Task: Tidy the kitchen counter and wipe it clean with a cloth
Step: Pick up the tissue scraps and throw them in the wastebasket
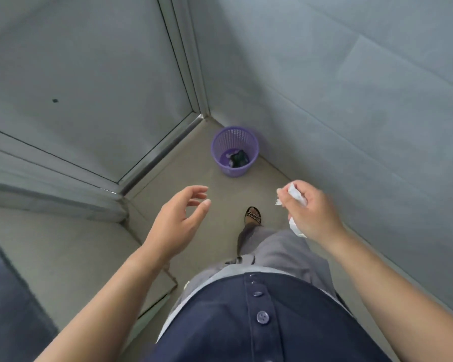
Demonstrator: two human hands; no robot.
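Head view. A purple perforated plastic wastebasket stands in the floor corner at 12 o'clock, near both grey walls, with dark scraps inside. The right hand, at 3 o'clock, is clenched around crumpled white tissue paper. The left hand, at 9 o'clock, is released, fingers spread. Bare beige floor lies between hands and basket.

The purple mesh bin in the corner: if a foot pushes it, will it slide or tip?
The purple bin looks like thin plastic mesh and nearly empty, so probably light. On the smooth floor it would likely slide; a high push might tip it.
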